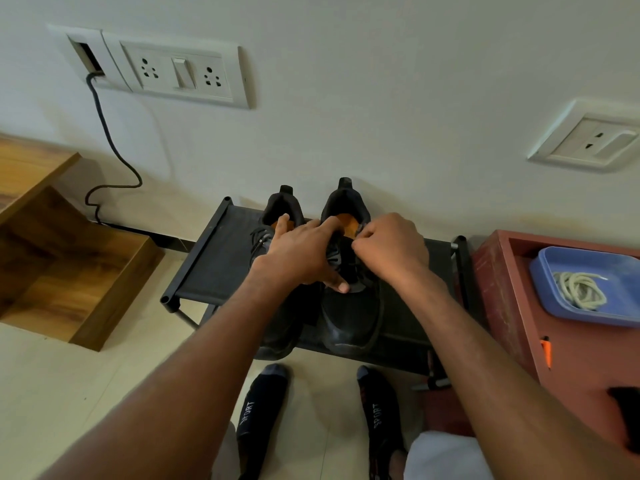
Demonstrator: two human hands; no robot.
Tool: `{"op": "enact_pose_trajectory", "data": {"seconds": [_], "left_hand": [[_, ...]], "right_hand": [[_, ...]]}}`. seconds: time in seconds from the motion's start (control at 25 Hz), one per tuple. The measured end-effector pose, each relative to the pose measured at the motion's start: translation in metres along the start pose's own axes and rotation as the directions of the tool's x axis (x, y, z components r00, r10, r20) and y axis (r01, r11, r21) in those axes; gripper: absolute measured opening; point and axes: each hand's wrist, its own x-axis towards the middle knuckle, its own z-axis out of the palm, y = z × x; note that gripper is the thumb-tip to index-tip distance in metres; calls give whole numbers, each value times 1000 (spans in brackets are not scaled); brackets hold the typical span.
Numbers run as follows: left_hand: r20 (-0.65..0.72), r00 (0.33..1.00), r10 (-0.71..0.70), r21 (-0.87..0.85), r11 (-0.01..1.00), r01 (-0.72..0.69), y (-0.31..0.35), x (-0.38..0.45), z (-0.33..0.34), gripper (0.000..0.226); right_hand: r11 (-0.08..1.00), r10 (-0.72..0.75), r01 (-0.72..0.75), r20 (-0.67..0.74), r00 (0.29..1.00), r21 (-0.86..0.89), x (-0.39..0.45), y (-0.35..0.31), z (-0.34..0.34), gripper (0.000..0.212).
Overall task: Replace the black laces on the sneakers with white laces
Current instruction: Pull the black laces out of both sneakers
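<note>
Left hand (298,251) rests flat across both sneakers (349,306); right hand (391,247), at its three o'clock, pinches a black lace (358,233).

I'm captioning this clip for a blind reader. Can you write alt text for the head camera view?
A person's left hand steadies the right-hand one of two black sneakers on a low black shoe rack against a wall, while the right hand pinches its black lace near the top. White laces lie coiled in a blue tray on a red stand at right.
</note>
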Motion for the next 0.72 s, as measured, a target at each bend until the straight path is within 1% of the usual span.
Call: {"op": "enact_pose_trajectory", "data": {"seconds": [0.08,0.12,0.16,0.24,0.28,0.32,0.36,0.4,0.44,0.48,0.52,0.56,0.6,0.64,0.68,0.72], "left_hand": [[-1,1000,7,13,1000,-7,2,0,3,107],[2,1000,4,7,1000,-4,3,0,4,109],[6,1000,-3,-8,1000,3,3,0,4,111],[12,1000,-23,-40,999,23,4,0,4,113],[10,999,-31,-49,998,31,5,0,4,113],[7,999,-37,-57,998,37,5,0,3,114],[5,999,-41,-66,997,41,6,-1,3,115],[4,999,-42,-75,996,42,6,-1,3,116],[3,999,-42,-81,996,42,7,-2,3,116],[3,999,-42,-83,996,42,8,-2,3,117],[5,999,-43,-86,995,43,9,-2,3,117],[7,999,-42,-90,995,42,9,-2,3,118],[3,999,-40,-92,995,40,8,-1,3,118],[-3,999,-38,-92,995,37,8,0,4,117],[-5,999,-35,-90,995,35,8,0,4,117],[-3,999,-34,-88,996,33,7,1,4,118]], "right_hand": [[988,-139,139,-6,990,-64,-6,-4,3,26],[970,-210,210,8,978,-119,-9,-7,7,28],[951,-250,252,34,968,-179,-11,-8,11,27],[941,-227,241,84,970,-239,-9,-5,21,24],[947,-202,215,79,976,-240,-7,-2,23,19],[962,-175,181,47,983,-207,-4,0,22,14],[983,-131,129,-9,991,-132,-2,-1,19,11],[997,-66,62,-93,994,-42,-1,-2,13,12],[1000,-3,9,-203,979,29,-1,-4,6,13],[999,9,3,-322,947,39,-1,-5,-1,9],[999,-41,38,-411,911,-16,-3,-6,-7,6],[989,-137,102,-425,895,-103,-4,-7,-11,15],[965,-242,189,-338,910,-181,-6,-7,-12,24],[935,-311,262,-198,930,-241,-9,-8,-9,29],[909,-328,303,-44,944,-287,-11,-8,-1,31],[893,-302,311,81,950,-324,-12,-6,7,32]]}}
